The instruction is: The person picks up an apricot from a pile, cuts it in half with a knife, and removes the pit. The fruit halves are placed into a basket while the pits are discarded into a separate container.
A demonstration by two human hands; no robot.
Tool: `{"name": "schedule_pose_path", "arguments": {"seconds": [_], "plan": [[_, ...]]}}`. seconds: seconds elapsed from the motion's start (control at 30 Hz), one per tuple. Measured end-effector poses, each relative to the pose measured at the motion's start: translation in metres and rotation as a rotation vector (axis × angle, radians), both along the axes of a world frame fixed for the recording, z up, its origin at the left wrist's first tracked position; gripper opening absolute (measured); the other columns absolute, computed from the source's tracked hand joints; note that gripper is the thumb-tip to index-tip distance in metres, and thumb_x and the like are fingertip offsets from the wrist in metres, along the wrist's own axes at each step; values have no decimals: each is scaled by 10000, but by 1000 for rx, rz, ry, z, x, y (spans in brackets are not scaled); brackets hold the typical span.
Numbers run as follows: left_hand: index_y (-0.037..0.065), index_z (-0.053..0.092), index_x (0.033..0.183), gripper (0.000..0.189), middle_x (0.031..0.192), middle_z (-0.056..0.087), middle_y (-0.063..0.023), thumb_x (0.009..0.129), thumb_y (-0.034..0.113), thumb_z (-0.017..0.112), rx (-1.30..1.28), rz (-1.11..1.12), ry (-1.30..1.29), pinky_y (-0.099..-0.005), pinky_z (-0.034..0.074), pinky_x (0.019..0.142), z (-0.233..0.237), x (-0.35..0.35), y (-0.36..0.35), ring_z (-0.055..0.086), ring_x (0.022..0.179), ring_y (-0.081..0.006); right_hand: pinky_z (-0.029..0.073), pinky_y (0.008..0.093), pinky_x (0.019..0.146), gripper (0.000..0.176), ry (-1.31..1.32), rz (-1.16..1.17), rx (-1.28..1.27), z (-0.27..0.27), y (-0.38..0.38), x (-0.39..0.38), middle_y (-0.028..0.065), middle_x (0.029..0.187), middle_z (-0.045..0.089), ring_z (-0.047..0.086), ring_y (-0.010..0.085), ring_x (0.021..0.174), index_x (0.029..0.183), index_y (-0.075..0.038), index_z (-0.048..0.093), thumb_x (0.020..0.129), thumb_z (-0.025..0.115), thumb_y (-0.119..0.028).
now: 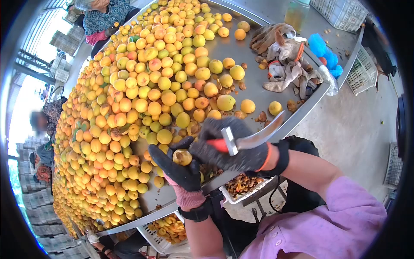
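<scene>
My left hand (183,170), in a black glove with a pink cuff, holds a cut apricot (182,157) between thumb and fingers above the table's near edge. Just to its right is my right hand (228,149), in a dark grey glove, its fingers closed around the red handle of a knife (263,134). The curved blade points up and to the right, away from the fruit. Beyond both hands, whole yellow and orange apricots (142,77) lie heaped across the metal table (254,97).
Dirty gloves (284,56), a blue bundle (323,56) and a jar (296,15) lie at the upper right. Under the near edge are a basket of pits (243,185) and a crate of apricot halves (166,228). Other people (105,21) are along the far left side.
</scene>
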State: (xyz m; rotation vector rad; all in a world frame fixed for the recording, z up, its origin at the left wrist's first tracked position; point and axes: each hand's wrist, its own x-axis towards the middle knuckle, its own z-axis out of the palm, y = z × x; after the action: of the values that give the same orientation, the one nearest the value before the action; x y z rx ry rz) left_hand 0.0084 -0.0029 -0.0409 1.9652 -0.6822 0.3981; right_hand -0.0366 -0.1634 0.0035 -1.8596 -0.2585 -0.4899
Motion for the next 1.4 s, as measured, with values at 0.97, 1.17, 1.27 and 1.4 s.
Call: {"name": "schedule_pose_path", "arguments": {"seconds": [0.97,1.17,1.27,1.4], "plan": [[-21,348,1225,481,941,605,-140,848,193,555,-120,50,133,-208,466,460,16,-8,36,541,537,-109,468,358,619,250,71,-541,-303,-6,-95,22,154,710,592,586,300,660,911,-6,592,746,678,-173],[77,259,1375,602,996,592,-188,864,141,570,160,256,-208,-271,482,499,37,-13,84,558,577,-150,459,422,658,168,117,-258,-654,-41,-93,36,135,788,610,593,325,745,843,-69,607,684,617,-126],[-66,577,963,576,513,494,-53,918,465,361,-311,649,309,-224,389,445,97,-36,80,409,384,-119,465,412,695,200,235,-187,-728,-43,-83,44,137,840,613,595,321,814,851,-85,617,659,631,-138],[-59,573,1032,538,616,546,-83,930,429,369,-12,642,118,-238,430,466,95,-73,167,500,490,-131,470,403,716,285,223,-173,-709,-45,-80,46,146,862,614,588,342,833,901,-67,615,638,659,-169]]}}
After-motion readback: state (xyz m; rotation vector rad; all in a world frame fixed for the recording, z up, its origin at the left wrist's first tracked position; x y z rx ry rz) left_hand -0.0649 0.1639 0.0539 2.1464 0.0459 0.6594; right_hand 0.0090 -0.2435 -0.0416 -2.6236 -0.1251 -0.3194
